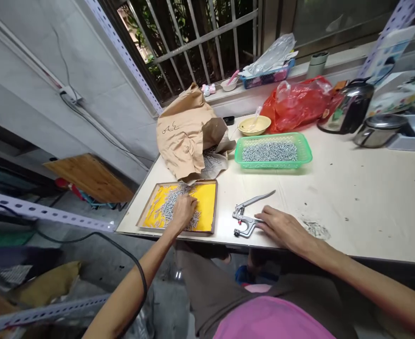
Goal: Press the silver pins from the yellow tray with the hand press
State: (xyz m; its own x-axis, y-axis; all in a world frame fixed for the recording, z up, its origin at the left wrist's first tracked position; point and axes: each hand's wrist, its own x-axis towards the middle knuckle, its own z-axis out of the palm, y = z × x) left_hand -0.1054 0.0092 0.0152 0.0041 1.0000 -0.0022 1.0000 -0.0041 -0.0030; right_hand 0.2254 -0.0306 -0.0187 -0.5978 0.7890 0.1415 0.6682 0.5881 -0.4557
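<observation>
My left hand (185, 209) is over a shallow tray (215, 207) lined in yellow, its fingers curled down at a heap of small silvery metal pins (170, 203). What its fingertips hold, if anything, is hidden. In my right hand (283, 228) is the lower handle of metal hand pliers (244, 227), which have a C-shaped jaw and a spring. They lie at the table's front edge with the upper handle spread away. Behind them stands a green plastic basket (273, 165) full of similar small metal pieces (270, 151).
An open brown paper bag (182, 136) with more metal pieces leans behind the tray. Farther back are a yellow bowl (254, 126), a red plastic bag (295, 103), a kettle (350, 106) and a lidded metal pot (380, 132). A dark cable (133, 256) hangs across my left forearm.
</observation>
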